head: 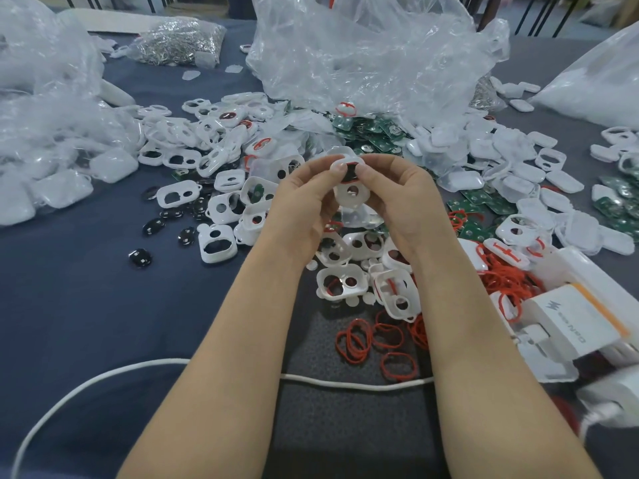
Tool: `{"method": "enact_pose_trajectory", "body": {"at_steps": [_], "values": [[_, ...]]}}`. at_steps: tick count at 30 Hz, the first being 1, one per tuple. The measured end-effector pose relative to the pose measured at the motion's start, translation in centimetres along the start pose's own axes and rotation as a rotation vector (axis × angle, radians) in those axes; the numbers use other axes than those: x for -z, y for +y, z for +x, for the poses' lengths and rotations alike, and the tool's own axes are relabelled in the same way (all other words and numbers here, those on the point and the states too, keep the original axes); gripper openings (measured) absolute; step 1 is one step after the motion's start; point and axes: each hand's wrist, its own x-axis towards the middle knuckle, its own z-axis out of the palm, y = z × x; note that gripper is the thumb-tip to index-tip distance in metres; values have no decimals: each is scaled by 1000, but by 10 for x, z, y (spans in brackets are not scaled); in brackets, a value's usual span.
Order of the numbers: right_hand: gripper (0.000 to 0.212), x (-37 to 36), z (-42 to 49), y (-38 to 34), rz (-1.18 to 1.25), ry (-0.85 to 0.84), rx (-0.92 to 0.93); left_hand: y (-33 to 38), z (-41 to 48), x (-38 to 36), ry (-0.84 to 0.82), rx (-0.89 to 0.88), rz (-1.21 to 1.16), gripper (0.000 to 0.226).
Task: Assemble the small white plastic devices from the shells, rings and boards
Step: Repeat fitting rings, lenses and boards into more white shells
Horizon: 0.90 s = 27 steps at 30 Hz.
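Dark mat is carrying loose red rings nearest me. Above them my left hand and right hand are pinching one white shell, apparently seating its ring; beyond, heaps of empty shells and green boards are waiting

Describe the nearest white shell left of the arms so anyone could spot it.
Start at the blue tablecloth left of the left hand. At the shell pile's near edge lies one white shell, closest to the viewer on that side. Its large opening shows black, with a black disc just left.
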Motion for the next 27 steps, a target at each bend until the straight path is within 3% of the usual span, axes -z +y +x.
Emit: {"method": "enact_pose_trajectory", "body": {"at_steps": [8,16,20,27], "values": [[11,0,0,-1,62,56,-13,-5,1,2,30,-42,204,8],[9,-1,1,4,-141,84,24,-7,0,-1,91,-168,510,16],[9,-1,2,2,-24,82,-10,-6,0,-1,39,-109,368,21],[14,2,0,-9,587,-37,-175,1,0,0,-98,-13,-72,14]]}}
